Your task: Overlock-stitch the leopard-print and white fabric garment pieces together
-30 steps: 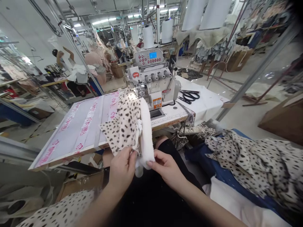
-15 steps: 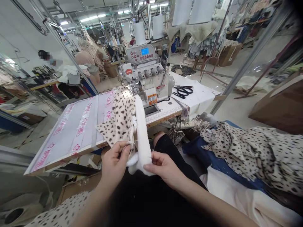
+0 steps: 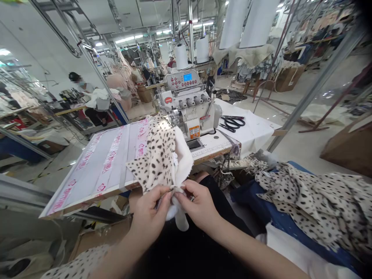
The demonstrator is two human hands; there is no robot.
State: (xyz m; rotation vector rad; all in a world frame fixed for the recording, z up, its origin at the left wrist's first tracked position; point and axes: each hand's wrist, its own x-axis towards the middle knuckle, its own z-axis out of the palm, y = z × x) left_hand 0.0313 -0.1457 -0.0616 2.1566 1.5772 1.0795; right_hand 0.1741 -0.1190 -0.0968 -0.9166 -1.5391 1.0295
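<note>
Spotted plush fabric (image 3: pixel 158 155) runs from the needle area of the sewing machine (image 3: pixel 188 104) down over the table's front edge. Along its right side lies white fluffy fabric (image 3: pixel 183 157), its lower end dangling below my hands. My left hand (image 3: pixel 155 205) pinches the lower edge of the spotted fabric between thumb and fingers. Right beside it, my right hand (image 3: pixel 196 199) is closed on the edge of the white fabric. The two edges meet between my fingertips, which hide the exact join.
Black scissors (image 3: pixel 232 123) lie on the table right of the machine. More spotted fabric (image 3: pixel 305 193) is heaped at the right over blue cloth. A metal post (image 3: pixel 314 81) slants up at the right. A co-worker (image 3: pixel 80 83) sits at the far left.
My right hand has moved left and up, bringing the white fabric's edge against the spotted one. The white strip, straight before, now bulges and folds. The camera view has shifted slightly.
</note>
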